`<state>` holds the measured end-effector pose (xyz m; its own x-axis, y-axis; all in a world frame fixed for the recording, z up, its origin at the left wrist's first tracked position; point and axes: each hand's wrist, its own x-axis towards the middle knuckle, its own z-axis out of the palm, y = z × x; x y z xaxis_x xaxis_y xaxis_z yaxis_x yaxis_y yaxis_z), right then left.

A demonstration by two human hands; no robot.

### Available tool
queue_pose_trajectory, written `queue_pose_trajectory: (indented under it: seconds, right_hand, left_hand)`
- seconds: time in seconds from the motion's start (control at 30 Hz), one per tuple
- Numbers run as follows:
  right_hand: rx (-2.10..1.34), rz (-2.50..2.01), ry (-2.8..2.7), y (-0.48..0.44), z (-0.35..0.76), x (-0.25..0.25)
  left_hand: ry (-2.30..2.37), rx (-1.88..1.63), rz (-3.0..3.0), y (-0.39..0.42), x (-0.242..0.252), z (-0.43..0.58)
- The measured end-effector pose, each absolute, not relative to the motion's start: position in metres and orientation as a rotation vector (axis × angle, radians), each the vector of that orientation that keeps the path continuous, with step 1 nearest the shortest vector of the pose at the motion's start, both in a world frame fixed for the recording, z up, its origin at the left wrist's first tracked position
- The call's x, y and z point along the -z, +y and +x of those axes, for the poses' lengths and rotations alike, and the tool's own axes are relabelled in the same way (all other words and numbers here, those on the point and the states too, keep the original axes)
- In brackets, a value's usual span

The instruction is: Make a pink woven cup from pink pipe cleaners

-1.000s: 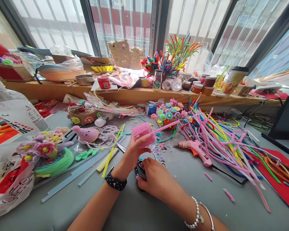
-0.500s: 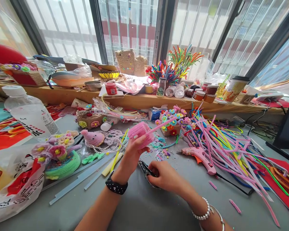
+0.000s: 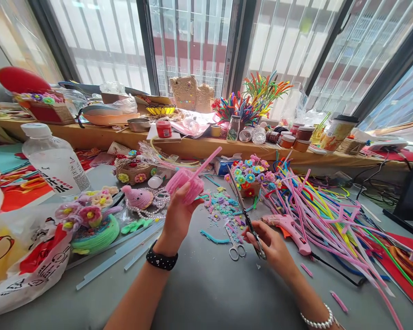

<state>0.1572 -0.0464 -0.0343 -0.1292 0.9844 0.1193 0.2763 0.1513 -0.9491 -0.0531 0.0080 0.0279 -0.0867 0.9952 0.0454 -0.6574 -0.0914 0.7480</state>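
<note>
My left hand (image 3: 176,214) is closed around a pink coiled pipe-cleaner piece (image 3: 185,182), held above the grey table (image 3: 206,293); a loose pink end sticks up to the right. My right hand (image 3: 270,243) grips black-handled scissors (image 3: 245,212), blades lifted and pointing up and away toward the pink piece. A small pair of silver scissors (image 3: 234,245) lies on the table between my hands, beside coloured trimmings (image 3: 223,208).
A pink glue gun (image 3: 289,227) and a heap of pipe cleaners (image 3: 326,206) fill the right side. A water bottle (image 3: 55,160), flower baskets (image 3: 89,224), a pearl string (image 3: 151,201) and a plastic bag (image 3: 17,266) sit left. The window ledge (image 3: 199,144) is crowded with jars.
My right hand picked the black scissors up off the table and raised them, moving right. My left hand lifted the pink piece slightly higher. The view shifted, revealing the small silver scissors.
</note>
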Motion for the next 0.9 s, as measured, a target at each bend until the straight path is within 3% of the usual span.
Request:
queue_pose_trajectory:
  seconds: [0.9]
  right_hand:
    - [-0.678, -1.231, -1.853, -0.061, 0.143, 0.043]
  left_hand:
    - [0.8, -1.383, 0.922, 0.005, -0.014, -0.04]
